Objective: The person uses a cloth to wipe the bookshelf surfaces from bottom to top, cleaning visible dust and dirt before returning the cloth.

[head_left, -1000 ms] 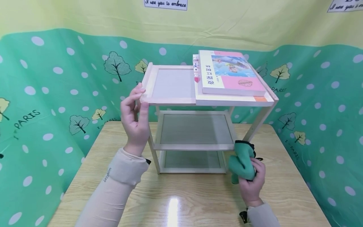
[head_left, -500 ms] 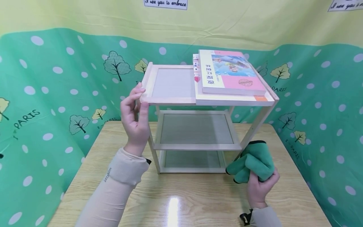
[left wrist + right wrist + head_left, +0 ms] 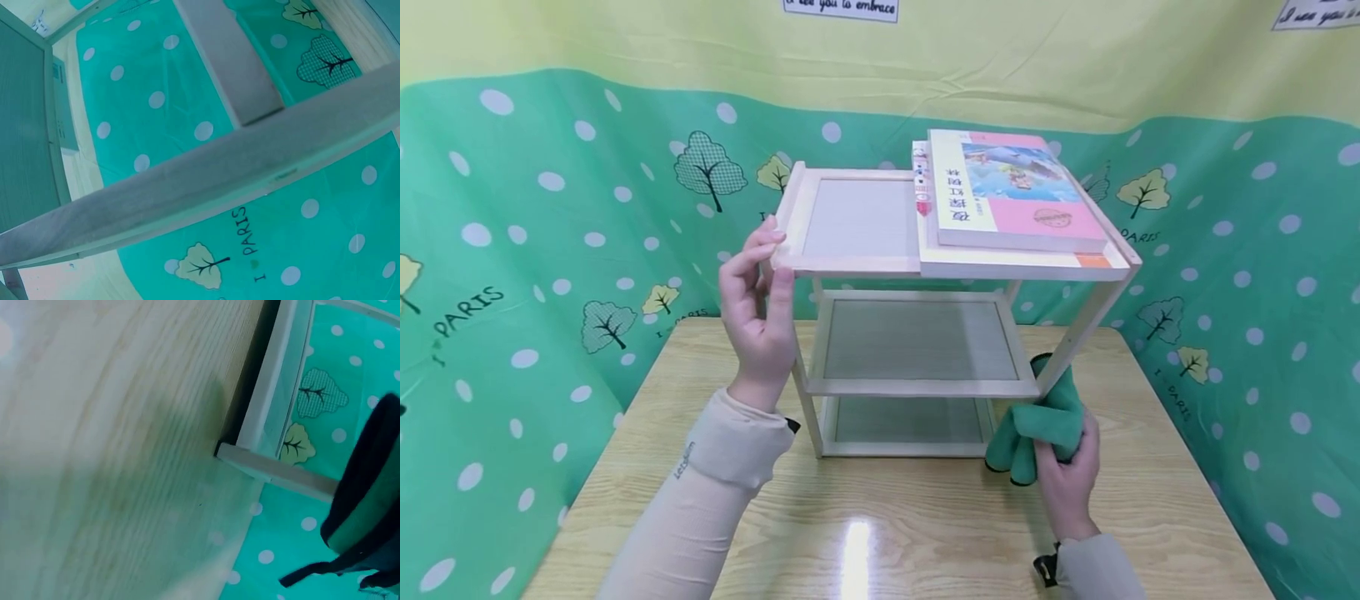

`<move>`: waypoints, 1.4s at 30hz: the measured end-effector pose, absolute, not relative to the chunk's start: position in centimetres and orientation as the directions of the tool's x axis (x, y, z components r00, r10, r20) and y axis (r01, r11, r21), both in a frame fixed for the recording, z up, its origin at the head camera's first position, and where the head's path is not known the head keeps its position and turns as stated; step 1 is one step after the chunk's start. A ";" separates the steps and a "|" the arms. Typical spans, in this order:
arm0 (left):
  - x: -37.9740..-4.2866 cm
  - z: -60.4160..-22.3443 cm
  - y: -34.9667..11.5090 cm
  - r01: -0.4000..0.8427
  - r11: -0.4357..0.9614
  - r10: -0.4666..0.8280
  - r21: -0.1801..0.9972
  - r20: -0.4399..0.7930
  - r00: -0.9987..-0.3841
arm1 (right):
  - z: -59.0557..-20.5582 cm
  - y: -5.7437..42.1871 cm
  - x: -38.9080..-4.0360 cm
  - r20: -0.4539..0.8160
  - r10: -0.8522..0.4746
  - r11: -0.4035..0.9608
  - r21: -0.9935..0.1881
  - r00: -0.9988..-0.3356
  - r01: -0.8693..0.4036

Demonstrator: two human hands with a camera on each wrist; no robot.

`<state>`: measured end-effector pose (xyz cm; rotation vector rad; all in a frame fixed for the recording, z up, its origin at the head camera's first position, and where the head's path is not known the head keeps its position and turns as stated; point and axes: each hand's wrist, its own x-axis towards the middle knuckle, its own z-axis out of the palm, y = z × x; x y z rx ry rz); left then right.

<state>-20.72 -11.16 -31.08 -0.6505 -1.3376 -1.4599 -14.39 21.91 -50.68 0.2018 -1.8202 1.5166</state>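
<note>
A pale three-tier wooden shelf (image 3: 921,387) stands on the table. My left hand (image 3: 758,321) holds its top front left corner, thumb at the front and fingers at the side rail. Low at the front right leg (image 3: 1086,329), my right hand (image 3: 1070,479) grips a bunched green cloth (image 3: 1051,421) with black edging. The cloth lies against the leg and partly behind it. In the right wrist view the cloth (image 3: 369,506) shows at the right edge, beside the leg (image 3: 284,472). The left wrist view shows shelf bars (image 3: 206,181), but no hand.
A pink-and-white book (image 3: 1022,192) lies on a larger white book (image 3: 1022,265) on the right half of the top tier. The wood-grain table (image 3: 940,533) extends in front. A green and yellow printed curtain (image 3: 587,167) hangs behind and at both sides.
The right hand moved right with the cloth, then back left to the front right leg, and the cloth changed its folds. The left hand stayed on the corner.
</note>
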 end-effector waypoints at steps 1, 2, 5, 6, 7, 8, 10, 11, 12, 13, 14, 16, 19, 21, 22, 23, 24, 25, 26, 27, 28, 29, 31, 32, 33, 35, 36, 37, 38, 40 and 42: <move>-20.7 -31.1 -11.2 0.910 0.124 -0.311 0.397 0.886 -0.344 | -50.6 21.8 -14.6 0.601 0.314 0.282 -0.798 -0.735 -0.533; -20.8 -31.1 -11.1 0.910 0.124 -0.310 0.395 0.887 -0.343 | -50.4 21.6 -14.7 0.577 0.309 0.279 -0.815 -0.756 -0.508; -20.8 -31.1 -11.1 0.910 0.125 -0.311 0.395 0.887 -0.342 | -50.0 21.2 -15.0 0.501 0.344 0.340 -0.855 -0.794 -0.392; -20.8 -31.1 -11.1 0.911 0.124 -0.311 0.394 0.887 -0.342 | -49.8 21.2 -15.2 0.477 0.353 0.331 -0.868 -0.805 -0.369; -20.8 -31.1 -11.1 0.910 0.124 -0.312 0.395 0.887 -0.342 | -49.5 21.1 -15.4 0.459 0.355 0.322 -0.878 -0.815 -0.354; -20.8 -31.1 -11.1 0.911 0.123 -0.312 0.394 0.887 -0.342 | -49.2 21.1 -15.6 0.443 0.353 0.317 -0.885 -0.824 -0.340; -20.8 -31.1 -11.1 0.911 0.124 -0.311 0.394 0.887 -0.341 | -48.8 21.2 -16.0 0.405 0.345 0.315 -0.900 -0.847 -0.303; -20.8 -31.1 -11.1 0.911 0.123 -0.311 0.394 0.887 -0.341 | -48.6 21.2 -16.1 0.383 0.338 0.310 -0.908 -0.860 -0.282; -20.8 -31.1 -11.1 0.911 0.121 -0.310 0.393 0.887 -0.342 | -48.4 21.3 -16.3 0.359 0.329 0.300 -0.917 -0.873 -0.264; -20.7 -31.0 -11.1 0.912 0.121 -0.309 0.393 0.888 -0.342 | -48.3 21.3 -16.5 0.331 0.324 0.300 -0.924 -0.886 -0.235; -20.7 -31.0 -11.1 0.912 0.119 -0.307 0.393 0.888 -0.342 | -48.2 21.3 -16.6 0.302 0.322 0.301 -0.931 -0.897 -0.205; -20.7 -31.0 -11.1 0.911 0.120 -0.304 0.394 0.888 -0.345 | -48.2 21.4 -17.0 0.251 0.327 0.294 -0.943 -0.911 -0.155; -20.7 -31.0 -11.1 0.911 0.119 -0.298 0.395 0.889 -0.347 | -48.5 21.5 -17.5 0.203 0.342 0.267 -0.957 -0.918 -0.113; -20.7 -31.1 -11.1 0.910 0.125 -0.296 0.396 0.890 -0.346 | -48.8 21.5 -17.7 0.200 0.347 0.242 -0.963 -0.916 -0.119; -20.7 -31.1 -11.1 0.910 0.126 -0.296 0.396 0.890 -0.346 | -49.0 21.5 -17.8 0.203 0.347 0.225 -0.966 -0.916 -0.129; -20.7 -31.1 -11.1 0.910 0.127 -0.296 0.395 0.891 -0.345 | -49.2 21.4 -17.9 0.208 0.348 0.211 -0.968 -0.914 -0.140; -20.7 -31.2 -11.1 0.909 0.131 -0.296 0.395 0.891 -0.344 | -49.4 21.4 -18.0 0.215 0.346 0.199 -0.968 -0.913 -0.153; -20.7 -31.2 -11.2 0.908 0.136 -0.296 0.395 0.891 -0.343 | -49.5 21.3 -18.1 0.220 0.349 0.190 -0.969 -0.911 -0.161; -20.7 -31.2 -11.2 0.908 0.139 -0.297 0.395 0.892 -0.342 | -49.7 21.3 -18.2 0.215 0.349 0.179 -0.971 -0.912 -0.161; -20.7 -31.1 -11.2 0.909 0.137 -0.297 0.394 0.892 -0.342 | -49.8 21.2 -18.3 0.212 0.346 0.169 -0.972 -0.914 -0.161; -20.7 -31.1 -11.2 0.909 0.137 -0.296 0.393 0.892 -0.341 | -50.0 21.2 -18.3 0.205 0.343 0.171 -0.973 -0.917 -0.153; -20.6 -31.1 -11.2 0.909 0.137 -0.296 0.393 0.892 -0.341 | -50.3 21.2 -18.3 0.193 0.338 0.175 -0.975 -0.921 -0.140; -20.6 -31.1 -11.3 0.908 0.139 -0.295 0.394 0.892 -0.342 | -50.9 21.2 -18.2 0.159 0.333 0.190 -0.977 -0.929 -0.099; -20.7 -31.1 -11.3 0.908 0.139 -0.294 0.394 0.892 -0.343 | -51.3 21.3 -18.2 0.149 0.326 0.201 -0.976 -0.934 -0.085; -20.7 -31.1 -11.3 0.909 0.138 -0.293 0.394 0.893 -0.343 | -51.7 21.3 -18.1 0.138 0.317 0.212 -0.975 -0.938 -0.072; -20.7 -31.1 -11.3 0.908 0.141 -0.292 0.395 0.893 -0.343 | -52.5 21.5 -18.0 0.107 0.302 0.221 -0.974 -0.947 -0.040; -20.7 -31.1 -11.3 0.908 0.142 -0.291 0.395 0.893 -0.343 | -52.9 21.5 -18.0 0.091 0.291 0.229 -0.973 -0.952 -0.023; -20.7 -31.2 -11.3 0.909 0.141 -0.290 0.393 0.894 -0.342 | -53.2 21.6 -18.0 0.077 0.278 0.222 -0.975 -0.958 -0.014; -20.7 -31.2 -11.3 0.910 0.138 -0.290 0.391 0.894 -0.341 | -53.5 21.6 -17.9 0.067 0.270 0.230 -0.973 -0.961 -0.003; -20.7 -31.2 -11.3 0.911 0.137 -0.288 0.390 0.895 -0.340 | -54.0 21.7 -18.0 0.045 0.262 0.239 -0.971 -0.964 0.020; -20.6 -31.2 -11.3 0.912 0.132 -0.286 0.389 0.896 -0.340 | -54.5 21.7 -18.0 0.042 0.260 0.253 -0.967 -0.965 0.026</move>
